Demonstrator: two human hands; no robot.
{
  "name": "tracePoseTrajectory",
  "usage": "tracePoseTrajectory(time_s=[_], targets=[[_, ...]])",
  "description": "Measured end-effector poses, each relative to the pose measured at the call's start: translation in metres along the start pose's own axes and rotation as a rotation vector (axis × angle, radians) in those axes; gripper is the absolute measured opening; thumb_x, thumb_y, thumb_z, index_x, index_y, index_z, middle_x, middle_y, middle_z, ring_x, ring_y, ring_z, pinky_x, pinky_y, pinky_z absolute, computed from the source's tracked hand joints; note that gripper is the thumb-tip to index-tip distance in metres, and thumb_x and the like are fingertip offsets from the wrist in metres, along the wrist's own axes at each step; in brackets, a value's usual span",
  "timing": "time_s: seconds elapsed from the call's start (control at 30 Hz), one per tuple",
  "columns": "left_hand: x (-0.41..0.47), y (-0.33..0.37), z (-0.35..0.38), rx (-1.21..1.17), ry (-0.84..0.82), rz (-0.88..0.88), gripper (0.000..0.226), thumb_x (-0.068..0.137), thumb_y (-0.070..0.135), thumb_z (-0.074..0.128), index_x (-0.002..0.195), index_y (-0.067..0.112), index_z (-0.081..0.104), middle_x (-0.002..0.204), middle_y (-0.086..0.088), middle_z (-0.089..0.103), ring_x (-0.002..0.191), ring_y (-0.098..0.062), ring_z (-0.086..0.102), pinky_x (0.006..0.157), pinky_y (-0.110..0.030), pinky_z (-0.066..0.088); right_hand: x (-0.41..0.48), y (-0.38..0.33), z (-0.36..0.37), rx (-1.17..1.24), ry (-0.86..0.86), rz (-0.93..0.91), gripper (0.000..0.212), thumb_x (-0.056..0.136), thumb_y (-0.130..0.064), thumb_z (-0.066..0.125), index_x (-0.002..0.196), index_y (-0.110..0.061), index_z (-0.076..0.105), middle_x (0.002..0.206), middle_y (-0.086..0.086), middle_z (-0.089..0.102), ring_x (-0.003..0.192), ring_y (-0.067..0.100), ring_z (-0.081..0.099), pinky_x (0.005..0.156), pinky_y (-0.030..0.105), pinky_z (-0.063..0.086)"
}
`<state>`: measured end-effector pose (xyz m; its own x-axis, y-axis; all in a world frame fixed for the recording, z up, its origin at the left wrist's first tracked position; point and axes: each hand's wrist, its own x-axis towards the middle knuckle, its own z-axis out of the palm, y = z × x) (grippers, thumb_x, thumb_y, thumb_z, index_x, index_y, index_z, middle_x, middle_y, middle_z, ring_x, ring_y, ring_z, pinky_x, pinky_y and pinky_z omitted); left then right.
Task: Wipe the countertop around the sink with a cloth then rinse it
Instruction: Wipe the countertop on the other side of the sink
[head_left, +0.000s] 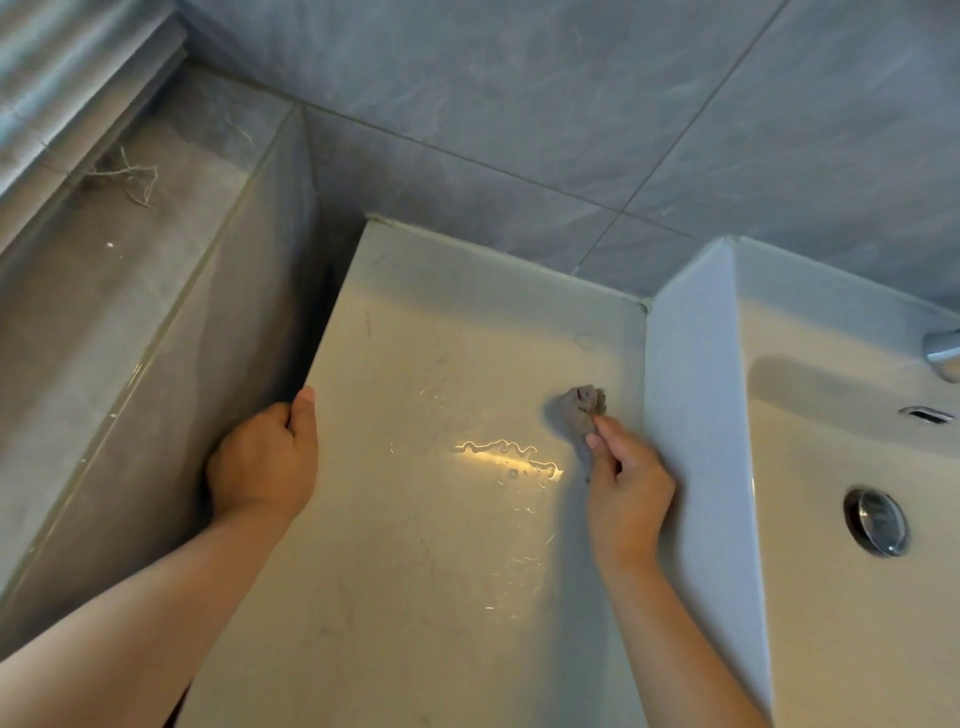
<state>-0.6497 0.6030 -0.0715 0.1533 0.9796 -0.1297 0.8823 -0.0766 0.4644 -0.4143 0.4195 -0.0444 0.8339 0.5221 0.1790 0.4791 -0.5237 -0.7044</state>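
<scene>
Dim, soft light overall; cool grey-blue cast on the wall tiles (571, 104), warmer beige on the bench (415, 597). One bright warm glare streak (511, 457) sits mid-bench, with thin squiggly glints scattered around and below it on wet patches. Cloth (579, 410) throws a soft shadow to its left. Left hand (262, 467) and right hand (628, 493) are evenly lit, edges slightly soft. Deep shadow fills the gap (311, 332) between bench and the tiled ledge. Sink (696, 415) side wall reads bluish; basin shows a broad soft shadow near the tap (943, 356). Drain (877, 519) carries small highlights. Wide-angle bending skews lines toward the edges; upper-left corner smeared and blurred.
</scene>
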Motion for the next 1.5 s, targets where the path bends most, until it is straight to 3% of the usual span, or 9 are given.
tracePoseTrajectory(time_s=[0.13,0.27,0.47,0.6,0.87,1.03,1.2,1.33,1.5], targets=[[0.001,0.0,0.0,0.015,-0.014,-0.008,0.06,0.099,0.045,0.022,0.079,0.006,0.063,0.074,-0.018,0.062,0.06,-0.027,0.043,0.055,-0.032,0.033,-0.025,-0.006,-0.012,0.074,-0.061,0.1,0.025,0.085,0.0,0.064,0.108,-0.009,0.07,0.102,-0.004,0.068,0.098,0.014,0.065,0.088,0.01,0.043],[0.001,0.0,0.0,0.005,-0.02,-0.012,0.06,0.099,0.044,0.022,0.079,0.005,0.062,0.079,-0.02,0.064,0.063,-0.027,0.043,0.058,-0.034,0.034,-0.021,-0.022,-0.026,0.16,0.1,0.142,0.026,0.088,-0.003,0.062,0.112,-0.009,0.068,0.106,-0.005,0.067,0.097,0.002,0.062,0.084,0.002,0.04],[-0.001,0.001,-0.002,0.009,-0.021,-0.011,0.06,0.1,0.043,0.022,0.08,0.004,0.062,0.079,-0.021,0.064,0.063,-0.027,0.043,0.057,-0.034,0.034,-0.004,-0.015,-0.019,-0.046,0.166,-0.043,0.024,0.088,-0.001,0.061,0.111,-0.002,0.068,0.111,0.008,0.068,0.106,0.021,0.061,0.097,0.025,0.043],[-0.002,0.003,-0.003,0.016,-0.025,0.001,0.06,0.101,0.043,0.022,0.081,0.003,0.063,0.081,-0.021,0.064,0.064,-0.027,0.043,0.058,-0.034,0.033,-0.002,0.001,-0.001,-0.16,0.098,-0.032,0.025,0.088,-0.001,0.059,0.111,-0.001,0.067,0.111,0.014,0.069,0.105,0.03,0.061,0.095,0.022,0.037],[-0.004,0.003,-0.008,-0.015,-0.044,0.011,0.059,0.101,0.044,0.021,0.079,0.006,0.059,0.071,-0.012,0.055,0.062,-0.024,0.044,0.057,-0.034,0.032,-0.029,0.001,-0.006,0.046,0.009,0.023,0.025,0.087,-0.001,0.062,0.11,-0.006,0.069,0.105,-0.003,0.065,0.105,0.023,0.062,0.097,0.033,0.046],[-0.02,-0.008,-0.019,-0.15,-0.179,0.066,0.052,0.1,0.044,0.023,0.083,0.006,0.054,0.073,-0.007,0.054,0.06,-0.021,0.046,0.055,-0.032,0.032,-0.069,-0.006,-0.01,0.043,-0.035,-0.07,0.024,0.085,-0.01,0.059,0.106,-0.008,0.071,0.104,-0.008,0.064,0.099,0.017,0.061,0.092,0.012,0.042],[-0.056,-0.031,-0.015,-0.198,-0.121,0.129,0.041,0.098,0.044,0.03,0.095,0.008,0.051,0.092,-0.012,0.06,0.081,-0.031,0.057,0.066,-0.037,0.043,-0.079,-0.017,-0.023,0.209,-0.208,0.104,0.032,0.085,-0.004,0.066,0.102,-0.031,0.069,0.103,-0.011,0.068,0.095,-0.004,0.062,0.089,0.015,0.046],[-0.066,-0.034,-0.008,-0.14,-0.025,0.195,0.037,0.098,0.041,0.031,0.101,0.009,0.05,0.098,-0.014,0.061,0.086,-0.036,0.059,0.068,-0.041,0.047,-0.044,-0.025,-0.035,0.294,-0.048,0.136,0.029,0.086,-0.005,0.065,0.113,-0.017,0.067,0.105,-0.009,0.067,0.096,-0.002,0.063,0.088,0.011,0.046],[-0.065,-0.033,-0.008,-0.109,0.006,0.212,0.039,0.097,0.041,0.031,0.101,0.008,0.051,0.097,-0.016,0.061,0.084,-0.038,0.058,0.067,-0.043,0.048,0.004,-0.013,-0.017,0.119,-0.032,0.03,0.026,0.087,-0.005,0.063,0.113,-0.005,0.068,0.107,0.002,0.069,0.1,0.008,0.061,0.088,0.01,0.041]])
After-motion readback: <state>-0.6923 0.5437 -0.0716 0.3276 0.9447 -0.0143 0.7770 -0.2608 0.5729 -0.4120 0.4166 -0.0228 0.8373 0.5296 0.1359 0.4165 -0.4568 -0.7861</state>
